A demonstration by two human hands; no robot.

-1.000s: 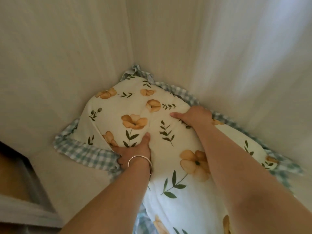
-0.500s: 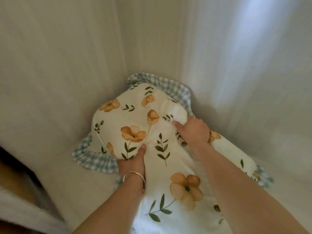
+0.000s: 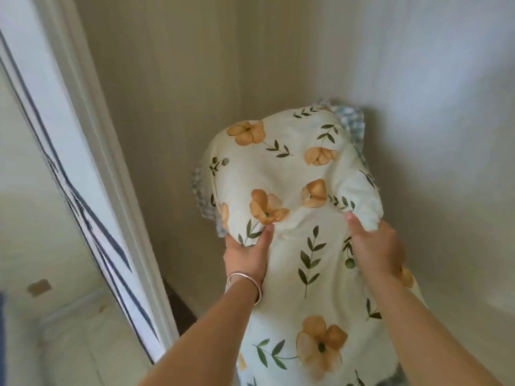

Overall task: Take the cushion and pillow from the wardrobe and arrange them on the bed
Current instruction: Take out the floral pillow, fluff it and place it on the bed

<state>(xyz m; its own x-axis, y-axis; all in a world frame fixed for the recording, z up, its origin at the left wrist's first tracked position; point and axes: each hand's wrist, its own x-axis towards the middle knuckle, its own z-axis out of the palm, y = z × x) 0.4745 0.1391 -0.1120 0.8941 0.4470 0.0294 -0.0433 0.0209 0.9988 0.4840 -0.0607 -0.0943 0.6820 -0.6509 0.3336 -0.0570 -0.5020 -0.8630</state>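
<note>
Both hands grip a pillow (image 3: 292, 190) and hold it up off the floor of the wardrobe (image 3: 195, 79), its upper end toward the back corner and its lower end hanging down toward the person between the two forearms. The pillow's cover is cream with orange flowers and green leafy sprigs, and a blue-and-white checked frill (image 3: 352, 126) shows along its upper right edge and again at its left side. The left hand (image 3: 246, 259) pinches a fold of the cover at the pillow's left edge, thumb pressed on the front and the other fingers curled out of sight behind the cloth. A thin silver bangle (image 3: 246, 285) circles the left wrist. The right hand (image 3: 376, 249) clamps the right side, thumb on the front just under a bulge of the stuffing, the remaining fingers hidden beneath the fabric. The wardrobe's inner walls are plain beige. At the left stands a white door frame (image 3: 92, 162), with a pale floor (image 3: 69, 344) beyond it. No brand, label or writing can be read anywhere.
</note>
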